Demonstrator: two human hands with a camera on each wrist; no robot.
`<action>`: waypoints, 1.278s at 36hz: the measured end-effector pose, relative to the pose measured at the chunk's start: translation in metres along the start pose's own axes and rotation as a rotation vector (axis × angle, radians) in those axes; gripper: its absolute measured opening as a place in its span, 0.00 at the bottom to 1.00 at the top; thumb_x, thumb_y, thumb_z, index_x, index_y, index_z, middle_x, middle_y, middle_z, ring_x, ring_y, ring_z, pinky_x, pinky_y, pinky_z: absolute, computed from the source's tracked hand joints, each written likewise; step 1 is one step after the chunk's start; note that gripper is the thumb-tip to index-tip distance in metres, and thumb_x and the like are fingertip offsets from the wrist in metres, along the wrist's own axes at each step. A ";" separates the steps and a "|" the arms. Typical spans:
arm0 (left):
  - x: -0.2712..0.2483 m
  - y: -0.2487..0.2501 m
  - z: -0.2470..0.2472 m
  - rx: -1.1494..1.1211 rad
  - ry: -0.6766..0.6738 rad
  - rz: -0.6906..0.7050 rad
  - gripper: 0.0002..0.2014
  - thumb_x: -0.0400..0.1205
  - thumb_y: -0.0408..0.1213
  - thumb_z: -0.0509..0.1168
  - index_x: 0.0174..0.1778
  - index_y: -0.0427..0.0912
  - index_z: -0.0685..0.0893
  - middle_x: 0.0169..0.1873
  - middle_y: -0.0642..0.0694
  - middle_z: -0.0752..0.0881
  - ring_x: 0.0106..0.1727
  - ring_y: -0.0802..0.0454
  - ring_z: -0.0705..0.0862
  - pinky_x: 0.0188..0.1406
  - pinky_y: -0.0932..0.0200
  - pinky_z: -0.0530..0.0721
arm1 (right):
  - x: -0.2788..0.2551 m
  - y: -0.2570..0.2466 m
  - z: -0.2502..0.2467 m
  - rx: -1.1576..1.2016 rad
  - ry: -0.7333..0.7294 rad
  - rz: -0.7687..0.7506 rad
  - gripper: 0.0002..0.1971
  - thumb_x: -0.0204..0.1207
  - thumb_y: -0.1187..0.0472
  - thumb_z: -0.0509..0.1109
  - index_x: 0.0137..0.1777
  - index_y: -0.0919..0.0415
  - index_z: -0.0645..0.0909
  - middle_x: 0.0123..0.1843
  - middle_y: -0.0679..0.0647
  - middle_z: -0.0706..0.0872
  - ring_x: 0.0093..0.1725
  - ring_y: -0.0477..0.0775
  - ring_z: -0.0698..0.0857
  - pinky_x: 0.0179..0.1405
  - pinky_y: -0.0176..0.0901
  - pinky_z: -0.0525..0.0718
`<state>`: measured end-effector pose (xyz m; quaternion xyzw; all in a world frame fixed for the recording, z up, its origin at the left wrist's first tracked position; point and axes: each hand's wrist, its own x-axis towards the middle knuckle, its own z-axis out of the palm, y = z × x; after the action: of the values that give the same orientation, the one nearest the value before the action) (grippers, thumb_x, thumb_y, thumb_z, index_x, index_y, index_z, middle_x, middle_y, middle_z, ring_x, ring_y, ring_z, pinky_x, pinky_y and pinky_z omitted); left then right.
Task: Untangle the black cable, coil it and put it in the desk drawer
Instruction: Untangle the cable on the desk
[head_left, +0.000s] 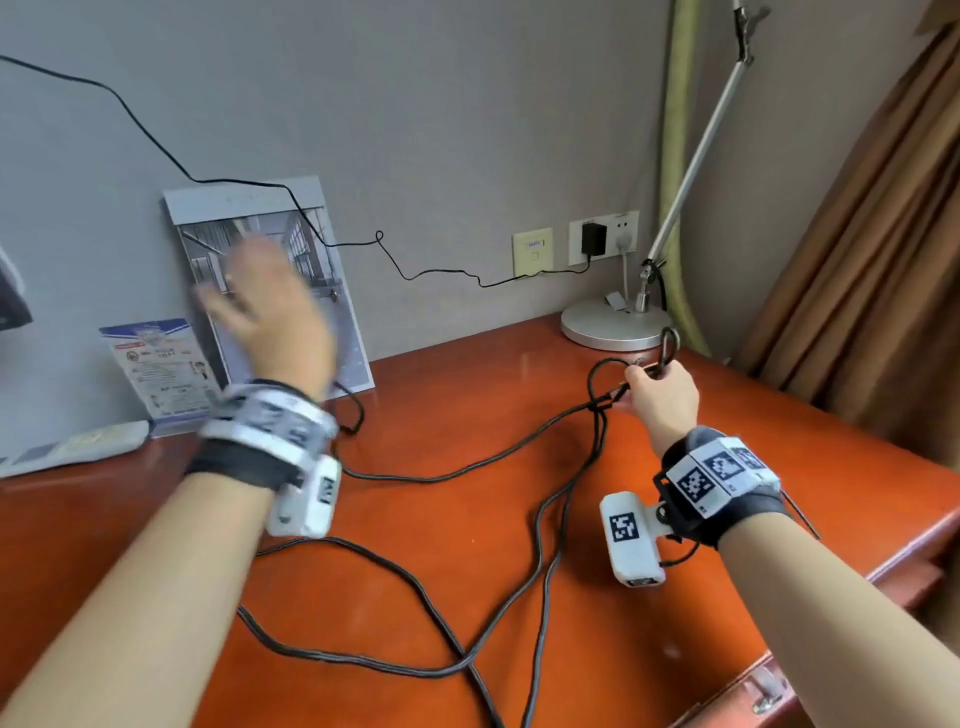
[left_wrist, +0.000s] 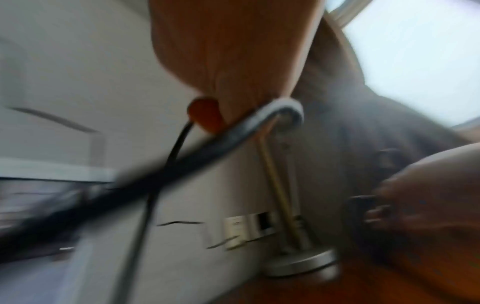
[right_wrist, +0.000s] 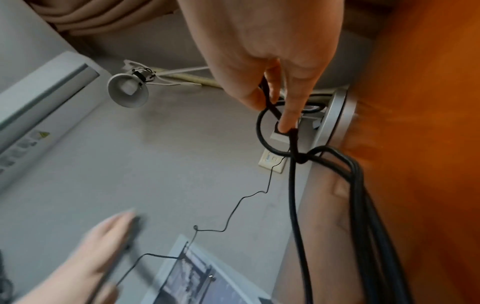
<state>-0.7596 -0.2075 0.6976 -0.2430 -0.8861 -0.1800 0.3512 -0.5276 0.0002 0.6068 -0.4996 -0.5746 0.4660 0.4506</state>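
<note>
Over the glossy red-brown desk (head_left: 519, 519), in the head view, the left hand (head_left: 270, 306) is raised and blurred in front of a leaning printed booklet (head_left: 332, 291), fingers spread. The right hand (head_left: 662, 395) reaches toward the round metal lamp base (head_left: 602, 325), fingers curled, pinching a knotted loop of the black cable (head_left: 441, 475). The rest of the cable sprawls in slack, overlapping loops across the desktop between both forearms. A thinner black wire (head_left: 431, 273) runs along the grey wall to a plugged-in adapter (head_left: 594, 238).

In the left wrist view everything is smeared: a dark strand of the cable (left_wrist: 124, 197) crosses below the palm (left_wrist: 233, 51), but whether the fingers hold it cannot be told.

In the right wrist view the right hand's thumb and fingers (right_wrist: 291, 107) nip the cable (right_wrist: 294, 185) just above a small round loop and knot; several smooth strands hang from it beside the desk edge. The left hand (right_wrist: 98, 253) shows blurred, a thin dark line across it.
</note>
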 end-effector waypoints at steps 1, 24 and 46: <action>-0.005 0.018 0.008 0.063 0.007 0.211 0.36 0.74 0.24 0.59 0.79 0.26 0.55 0.78 0.27 0.62 0.79 0.31 0.62 0.73 0.25 0.51 | -0.008 -0.006 0.003 -0.001 -0.014 0.002 0.04 0.74 0.60 0.63 0.44 0.60 0.76 0.37 0.56 0.86 0.32 0.53 0.87 0.44 0.45 0.87; -0.040 0.094 0.015 -0.568 -0.597 0.409 0.10 0.85 0.32 0.58 0.56 0.38 0.83 0.44 0.34 0.86 0.48 0.38 0.84 0.42 0.53 0.74 | 0.010 0.008 -0.027 0.244 0.045 0.114 0.04 0.74 0.65 0.66 0.40 0.66 0.79 0.42 0.64 0.88 0.32 0.56 0.84 0.31 0.42 0.83; -0.076 0.150 0.012 -0.622 -0.689 0.496 0.14 0.82 0.44 0.60 0.32 0.44 0.76 0.30 0.47 0.80 0.39 0.41 0.83 0.35 0.55 0.76 | -0.017 -0.018 -0.022 0.623 -0.428 0.077 0.11 0.83 0.75 0.53 0.61 0.67 0.70 0.37 0.57 0.78 0.28 0.47 0.83 0.24 0.32 0.77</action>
<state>-0.6343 -0.1025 0.6572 -0.5832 -0.7708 -0.2558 -0.0173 -0.5067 -0.0164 0.6273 -0.2515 -0.4673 0.7287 0.4329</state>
